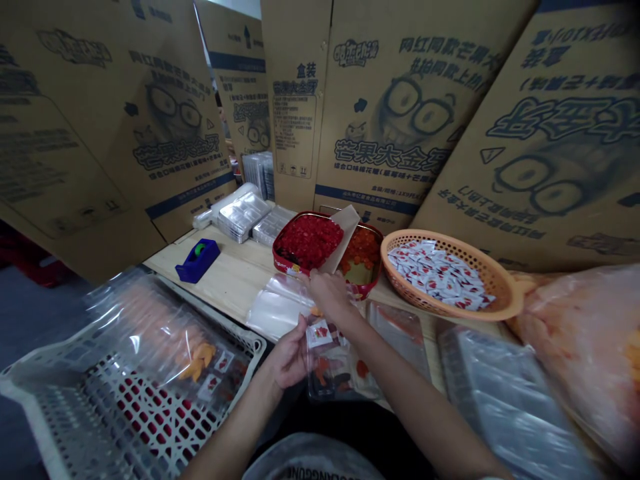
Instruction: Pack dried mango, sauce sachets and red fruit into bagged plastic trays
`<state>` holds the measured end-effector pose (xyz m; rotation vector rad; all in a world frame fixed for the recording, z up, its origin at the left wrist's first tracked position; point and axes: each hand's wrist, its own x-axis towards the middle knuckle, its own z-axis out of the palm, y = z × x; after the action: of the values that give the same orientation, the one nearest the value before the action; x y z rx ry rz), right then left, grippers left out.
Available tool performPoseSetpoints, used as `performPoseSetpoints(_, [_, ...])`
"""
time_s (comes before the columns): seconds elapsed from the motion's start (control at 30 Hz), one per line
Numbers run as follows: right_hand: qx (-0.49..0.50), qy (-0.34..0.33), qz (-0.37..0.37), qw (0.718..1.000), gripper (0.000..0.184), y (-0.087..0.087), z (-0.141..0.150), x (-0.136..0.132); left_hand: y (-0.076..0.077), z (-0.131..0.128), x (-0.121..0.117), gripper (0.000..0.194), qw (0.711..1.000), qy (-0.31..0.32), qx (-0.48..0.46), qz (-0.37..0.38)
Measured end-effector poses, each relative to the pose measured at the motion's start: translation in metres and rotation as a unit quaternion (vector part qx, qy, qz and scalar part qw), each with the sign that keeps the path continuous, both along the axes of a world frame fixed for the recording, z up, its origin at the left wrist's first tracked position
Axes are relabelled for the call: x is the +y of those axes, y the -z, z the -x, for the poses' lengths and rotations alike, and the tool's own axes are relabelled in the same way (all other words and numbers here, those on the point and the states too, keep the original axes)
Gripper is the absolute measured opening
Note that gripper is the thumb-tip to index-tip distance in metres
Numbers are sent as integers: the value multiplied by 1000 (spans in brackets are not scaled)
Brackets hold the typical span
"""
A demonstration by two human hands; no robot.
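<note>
Over the white crate (pixel 55 427) at left, the packs (pixel 165 327) look filled. Our left hand (pixel 290 357) clasps a clear tray (pixel 343 383), seemingly part-filled; our right hand (pixel 333 297), just apart, is by the red tin (pixel 290 267), grip unclear. Farther right, the orange basket (pixel 505 293) holds plenty of loose sachets (pixel 440 273).

Tall printed cardboard boxes (pixel 370 100) behind.

clear plastic tray (pixel 345 381): glossy, holding orange-red and dark pieces, at near edge of desk (pixel 233 270), partly hidden, exact tilt unclear | white sachet (pixel 319 333): red print facing up, at tray's far left part | clear film (pixel 274 308): shiny, spread on desk just beyond tray
</note>
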<state>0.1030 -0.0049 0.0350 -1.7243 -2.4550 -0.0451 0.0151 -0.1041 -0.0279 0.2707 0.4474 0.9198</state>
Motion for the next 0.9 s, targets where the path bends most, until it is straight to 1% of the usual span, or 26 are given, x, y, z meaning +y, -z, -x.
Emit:
performPoseSetpoints(0.1, [6, 2, -21, 1000, 56, 3, 2, 1, 1, 0, 2, 45, 1000, 3, -10, 8])
performPoseSetpoints(0.2, [12, -12, -31, 999, 57, 4, 6, 0, 1, 0, 4, 44, 1000, 10, -19, 23])
performPoseSetpoints(0.3, [8, -29, -27, 999, 57, 6, 9, -1, -2, 0, 6, 42, 999, 4, -14, 34])
performPoseSetpoints(0.4, [5, -31, -37, 999, 61, 8, 12, -2, -7, 0, 4, 49, 1000, 7, -17, 19])
performPoseSetpoints(0.47, [7, -27, -37, 999, 64, 8, 14, -2, -10, -1, 2, 42, 1000, -6, -9, -7])
performPoseSetpoints(0.53, [13, -18, -16, 1000, 66, 4, 15, 0, -10, -2, 0, 33, 999, -26, 15, -26])
performPoseSetpoints(0.63, [53, -4, 55, 997, 60, -6, 4, 5, -8, 1, -2, 36, 998, -35, 53, -9])
performPoseSetpoints(0.67, [81, 8, 62, 995, 55, -9, -4, 7, -7, 4, -2, 35, 997, -35, 62, 4])
performPoseSetpoints(0.73, [163, 48, 50, 984, 42, -13, -25, 7, -6, 11, 0, 35, 996, -41, 76, 26])
performPoseSetpoints(0.77, [224, 77, 48, 970, 37, -13, -37, 5, -6, 15, 1, 36, 995, -44, 81, 34])
performPoseSetpoints(0.8, [302, 108, 69, 945, 36, -11, -49, 1, -8, 19, 2, 37, 995, -47, 83, 39])
performPoseSetpoints(0.83, [392, 128, 117, 904, 39, -8, -60, -5, -10, 21, 4, 38, 995, -49, 83, 38])
performPoseSetpoints(0.87, [486, 136, 191, 842, 42, -4, -69, -14, -14, 22, 5, 39, 995, -46, 83, 33])
performPoseSetpoints(0.9, [568, 127, 281, 763, 44, 2, -77, -23, -18, 22, 7, 39, 995, -40, 83, 25])
